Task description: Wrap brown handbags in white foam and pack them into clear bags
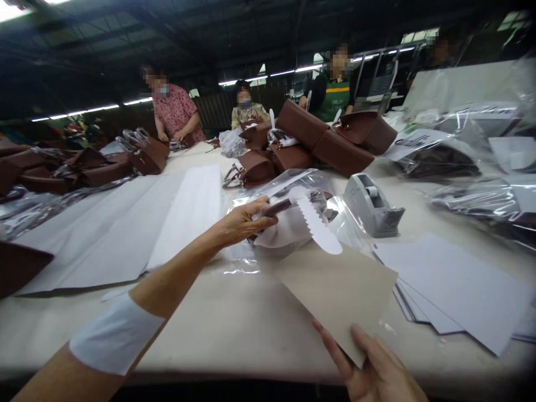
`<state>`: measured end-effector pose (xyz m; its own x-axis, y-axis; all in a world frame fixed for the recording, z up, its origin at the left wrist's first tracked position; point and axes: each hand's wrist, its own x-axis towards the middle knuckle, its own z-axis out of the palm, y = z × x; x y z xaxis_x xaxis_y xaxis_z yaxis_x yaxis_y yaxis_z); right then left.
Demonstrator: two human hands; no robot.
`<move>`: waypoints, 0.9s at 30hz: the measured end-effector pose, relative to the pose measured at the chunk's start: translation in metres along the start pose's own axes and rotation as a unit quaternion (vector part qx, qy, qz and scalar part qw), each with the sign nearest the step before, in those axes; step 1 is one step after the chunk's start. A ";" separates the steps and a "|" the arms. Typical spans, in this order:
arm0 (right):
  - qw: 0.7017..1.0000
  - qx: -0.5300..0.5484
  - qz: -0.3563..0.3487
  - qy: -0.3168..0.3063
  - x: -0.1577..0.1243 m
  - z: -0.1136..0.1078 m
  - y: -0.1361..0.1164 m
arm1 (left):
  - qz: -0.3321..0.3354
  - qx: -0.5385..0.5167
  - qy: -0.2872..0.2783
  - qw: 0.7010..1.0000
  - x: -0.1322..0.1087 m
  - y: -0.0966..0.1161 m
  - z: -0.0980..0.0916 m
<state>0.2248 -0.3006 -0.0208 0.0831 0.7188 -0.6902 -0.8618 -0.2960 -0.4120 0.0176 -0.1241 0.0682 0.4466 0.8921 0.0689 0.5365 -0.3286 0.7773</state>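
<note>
So there's a big pale table (201, 324), long white sheets (109, 223) on its left, brown bags (330, 151) heaped at the far side. White cards (460, 290) are fanned out on the right. Mid-table sits a bag in clear plastic (282, 235), left hand (247, 220) pinching its dark handle (278, 208). Right hand (372, 363), near edge, has a beige card (339, 285) pinched by its near corner; can't tell if the far end touches the plastic. Grey tape dispenser (372, 215) just right, jagged white strip (318, 223) by the handle.
</note>
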 end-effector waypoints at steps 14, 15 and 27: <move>0.981 -0.145 -0.092 -0.089 0.096 0.087 0.059 | 0.030 0.000 0.008 1.000 -0.002 0.000 0.000; 0.979 -0.161 -0.095 -0.083 0.099 0.086 0.054 | 0.036 -0.009 0.003 0.999 -0.002 0.000 -0.002; 0.917 -0.319 -0.235 -0.055 0.128 0.148 -0.010 | -0.009 -0.106 0.024 0.994 0.013 0.012 -0.032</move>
<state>0.1698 -0.1133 -0.0172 0.2885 0.9099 -0.2982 -0.2733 -0.2202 -0.9364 0.0069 -0.1067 0.0991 0.4015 0.9123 0.0801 0.3780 -0.2448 0.8929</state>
